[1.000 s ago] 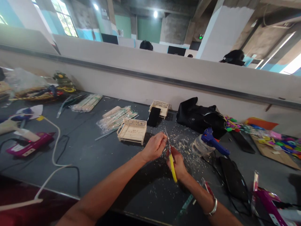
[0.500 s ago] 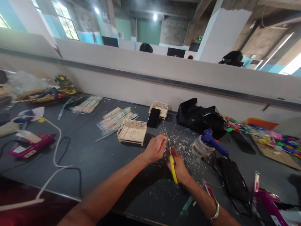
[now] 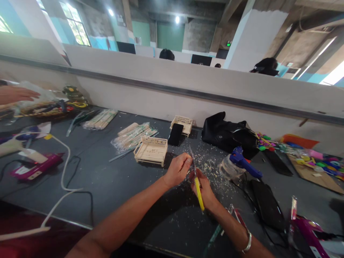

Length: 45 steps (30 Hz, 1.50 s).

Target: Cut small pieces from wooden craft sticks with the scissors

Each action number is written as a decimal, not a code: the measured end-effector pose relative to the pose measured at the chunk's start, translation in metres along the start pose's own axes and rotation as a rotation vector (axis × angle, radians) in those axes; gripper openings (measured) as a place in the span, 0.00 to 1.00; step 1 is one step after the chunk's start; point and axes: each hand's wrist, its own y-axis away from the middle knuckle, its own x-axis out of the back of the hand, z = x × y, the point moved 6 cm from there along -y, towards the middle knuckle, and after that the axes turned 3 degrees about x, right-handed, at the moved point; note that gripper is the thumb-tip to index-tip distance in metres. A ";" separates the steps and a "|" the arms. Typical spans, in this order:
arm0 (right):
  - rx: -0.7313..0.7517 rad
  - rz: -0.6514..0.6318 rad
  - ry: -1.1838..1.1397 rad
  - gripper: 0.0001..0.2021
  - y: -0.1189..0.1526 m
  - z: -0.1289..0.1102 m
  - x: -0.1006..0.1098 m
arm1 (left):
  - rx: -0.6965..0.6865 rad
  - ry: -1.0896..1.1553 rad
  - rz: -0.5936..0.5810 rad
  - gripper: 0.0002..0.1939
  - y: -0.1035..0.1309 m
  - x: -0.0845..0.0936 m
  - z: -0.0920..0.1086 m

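Yellow-handled scissors (image 3: 199,193) are gripped in my right hand (image 3: 204,190), blades pointing up and away from me. My left hand (image 3: 177,169) is closed in a pinch beside the blades; whatever its fingers hold is too small to name. Pale wooden crumbs (image 3: 208,165) lie scattered around both hands. Just left of my left hand stands a small wooden bench model (image 3: 151,150). Behind it, a black phone (image 3: 176,134) leans against a second wooden model (image 3: 187,123).
Bagged wooden sticks (image 3: 137,136) lie left of centre. A blue glue gun (image 3: 244,163) rests on a clear tub, near a black bag (image 3: 228,132). At far left, another person's hand (image 3: 18,94) reaches over a basket. Magenta devices (image 3: 37,166) sit at both sides.
Another person's hand has come into view at the far left. My hands and the scissors have shifted only slightly.
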 end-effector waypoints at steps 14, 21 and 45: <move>-0.042 -0.024 -0.074 0.08 -0.003 -0.011 -0.004 | 0.450 1.163 -0.114 0.15 -0.005 -0.023 -0.023; 0.001 -0.013 -0.008 0.08 -0.005 -0.017 -0.007 | 0.450 1.304 -0.157 0.14 -0.005 -0.029 -0.022; -0.027 -0.037 -0.019 0.08 -0.006 -0.007 -0.008 | 0.439 1.274 -0.151 0.16 -0.004 -0.028 -0.030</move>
